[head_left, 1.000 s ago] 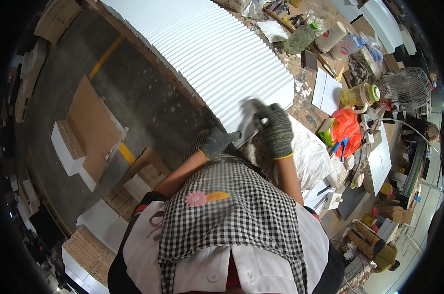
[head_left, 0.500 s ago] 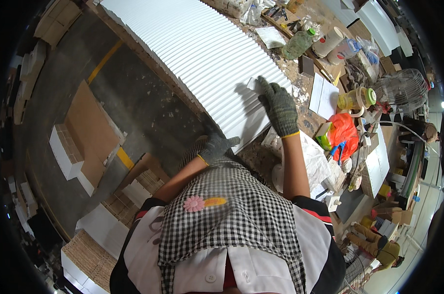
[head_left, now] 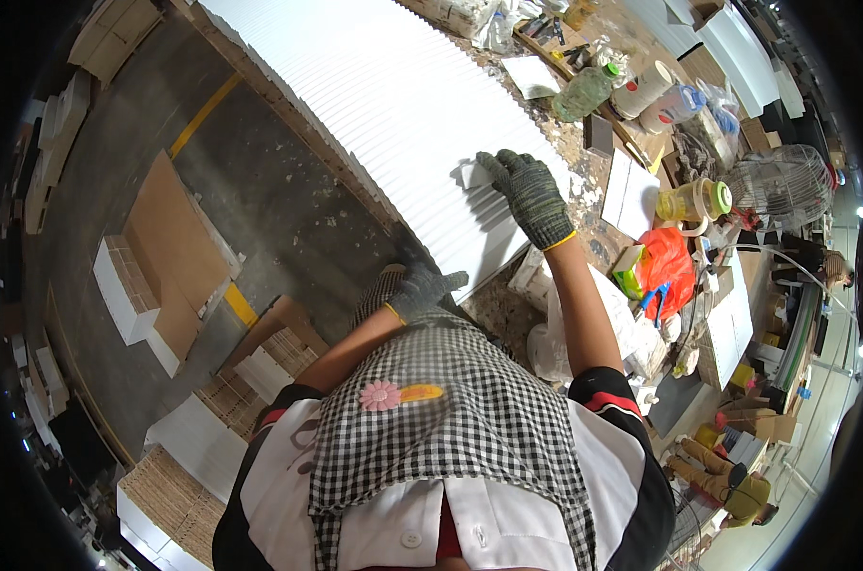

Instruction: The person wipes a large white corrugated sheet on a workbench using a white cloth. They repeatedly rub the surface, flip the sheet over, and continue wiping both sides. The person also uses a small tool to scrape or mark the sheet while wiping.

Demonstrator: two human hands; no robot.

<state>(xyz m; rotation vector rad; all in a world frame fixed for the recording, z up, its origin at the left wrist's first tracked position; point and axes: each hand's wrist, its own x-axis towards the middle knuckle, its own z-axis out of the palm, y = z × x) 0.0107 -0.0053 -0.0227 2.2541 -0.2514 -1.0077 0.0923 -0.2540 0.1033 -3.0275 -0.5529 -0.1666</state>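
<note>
A long white sheet with fine parallel ribs [head_left: 384, 105] lies on the workbench in front of me. My right hand [head_left: 538, 202], in a dark grey knit glove with a yellow cuff, is over its near right part. Between its fingers is a small white piece [head_left: 473, 174], perhaps a block or folded pad, against the ribbed surface. My left hand [head_left: 424, 291], gloved alike, rests at the sheet's near left corner. Its thumb points right along the near end, apart from the other fingers, which are dark and partly lost in shadow along the edge.
On the bench's right stand a green-capped bottle [head_left: 585, 92], a white cup [head_left: 642, 88], a yellowish jar [head_left: 694, 200] and a red plastic bag [head_left: 665, 271]. A wire fan [head_left: 782, 187] is beyond. Cardboard pieces [head_left: 179, 247] lie on the floor at left. Other people are far right.
My right hand has slid left with the small white piece across the ribbed sheet, and its forearm has tilted. My left hand stays at the near corner.
</note>
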